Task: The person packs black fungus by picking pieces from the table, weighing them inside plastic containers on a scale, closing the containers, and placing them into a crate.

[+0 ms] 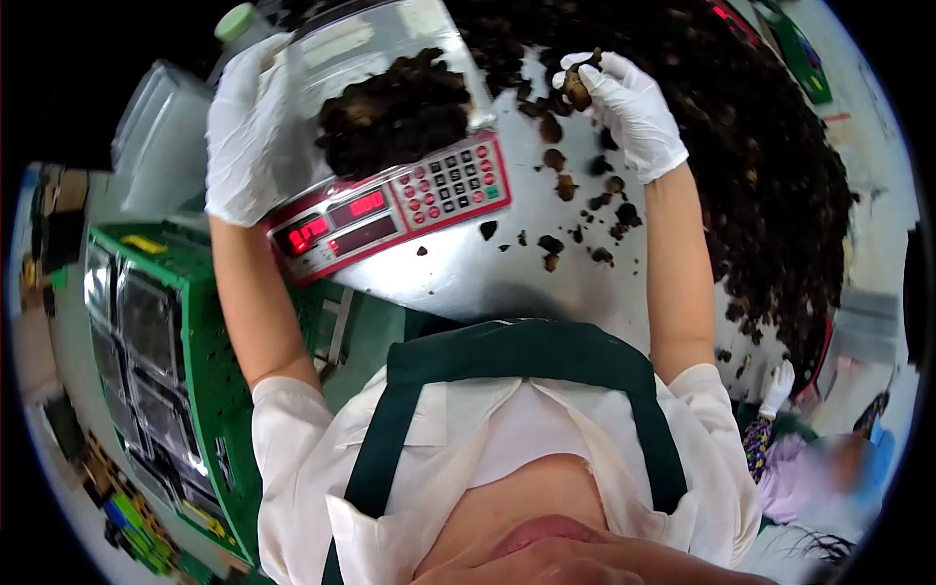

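A red digital scale (390,210) with a lit display and keypad stands on the metal table. On it rests a clear plastic box (341,49) with dark, wrinkled brown pieces (395,112) inside. My gloved left hand (252,132) is at the box's left side, fingers bent; whether it grips the wall is hard to make out. My gloved right hand (624,107) is right of the scale, above the table, pinching a brown piece (577,91) between thumb and fingers.
Loose dark pieces lie on the metal table (458,278), with a large heap (780,185) at the right. Stacked clear containers (161,136) and a green crate (210,390) are at the left. A co-worker's gloved hand (778,388) is at the lower right.
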### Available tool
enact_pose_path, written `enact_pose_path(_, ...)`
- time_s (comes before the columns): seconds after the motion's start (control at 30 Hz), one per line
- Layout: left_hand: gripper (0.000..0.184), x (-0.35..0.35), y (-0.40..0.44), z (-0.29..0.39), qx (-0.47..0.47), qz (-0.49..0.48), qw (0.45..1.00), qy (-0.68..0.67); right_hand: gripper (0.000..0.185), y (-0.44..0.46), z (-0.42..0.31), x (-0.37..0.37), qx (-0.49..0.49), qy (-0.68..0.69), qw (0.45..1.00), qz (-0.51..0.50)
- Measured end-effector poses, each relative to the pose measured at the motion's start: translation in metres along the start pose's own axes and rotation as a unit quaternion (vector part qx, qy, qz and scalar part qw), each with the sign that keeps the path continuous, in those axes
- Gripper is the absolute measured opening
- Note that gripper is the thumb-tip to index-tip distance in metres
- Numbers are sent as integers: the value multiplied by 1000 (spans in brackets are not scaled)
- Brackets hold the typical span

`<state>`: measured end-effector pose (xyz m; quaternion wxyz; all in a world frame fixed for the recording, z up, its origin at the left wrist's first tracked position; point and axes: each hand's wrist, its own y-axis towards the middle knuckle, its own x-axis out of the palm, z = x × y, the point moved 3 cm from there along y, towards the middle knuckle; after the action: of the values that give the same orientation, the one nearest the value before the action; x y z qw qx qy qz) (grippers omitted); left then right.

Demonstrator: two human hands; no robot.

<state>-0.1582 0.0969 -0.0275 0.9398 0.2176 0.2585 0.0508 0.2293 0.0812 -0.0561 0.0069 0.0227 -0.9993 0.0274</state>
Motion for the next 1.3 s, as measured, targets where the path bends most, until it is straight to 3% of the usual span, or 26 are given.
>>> enact_pose_path(0.07, 33, -6, 0, -1, 77, 2, 993, 91, 22, 9, -21, 34, -90, -96, 991, -20)
enact_pose_path(0.13, 36, -6, -4, -2, 50, -15, 995, 79, 25, 8, -46, 81, -177, -149, 971, -53)
enact_pose_path(0.17, 36, -5, -6, 2, 18, -15, 999, 46, 25, 10, -49, 100, -114, -145, 978, -95)
enact_pose_path(0.2, 35, -4, -8, 5, -13, -15, 1000, 11, 27, 14, -50, 119, -278, -191, 932, -131)
enact_pose_path(0.27, 35, -9, -9, 0, -6, -11, 1000, 18, 37, 19, -46, 147, -336, -401, 840, -145)
enact_pose_path(0.33, 35, -13, -11, 0, 2, -11, 1000, 21, 44, 16, -40, 161, -406, -437, 791, -138)
enact_pose_path(0.4, 34, -19, -13, 3, -2, 7, 995, 100, 47, 8, -49, 156, -414, -461, 777, -111)
enact_pose_path(0.47, 34, -25, -14, -4, 21, 15, 993, 111, 50, 8, -58, 135, -271, -339, 892, -125)
enact_pose_path(0.53, 35, -25, -18, -5, 41, 18, 991, 123, 39, 8, -62, 106, -244, -333, 907, -78)
enact_pose_path(0.6, 34, -22, -18, 1, -42, 21, 999, 17, 41, 7, -48, 79, -213, -288, 933, -33)
enact_pose_path(0.7, 35, -18, -16, 17, -119, 13, 993, -1, 31, -12, -26, 48, -101, -239, 966, 15)
enact_pose_path(0.73, 35, -19, -15, 12, -121, 15, 993, 0, 31, -20, -20, 43, -102, -240, 965, 12)
enact_pose_path(0.8, 37, -19, -8, 6, 12, -4, 993, 114, 30, -36, -4, 28, -44, -244, 966, 75)
enact_pose_path(0.93, 45, -9, 5, 22, 4, 62, 996, 68, 28, -56, 28, -1, -5, -292, 953, 82)
enact_pose_path(1.0, 41, -12, 28, -13, 118, 18, 966, 231, 24, -63, 29, -6, -8, -280, 956, 84)
enact_pose_path(1.07, 49, -5, 58, -11, -113, -115, 927, 340, 20, -63, 41, -19, 12, -223, 972, 80)
enact_pose_path(1.17, 62, 8, 70, -34, -119, -54, 916, 380, 25, -63, 44, -21, 19, -212, 974, 74)
enact_pose_path(1.23, 67, 13, 75, -39, -139, -75, 906, 392, 31, -67, 40, -11, 16, -202, 978, 52)
enact_pose_path(1.27, 72, 19, 79, -41, -158, -97, 897, 402, 34, -70, 29, -3, 9, -267, 962, 55)
enact_pose_path(1.3, 70, 19, 78, -47, -105, -47, 928, 355, 35, -71, 29, 3, 7, -269, 962, 46)
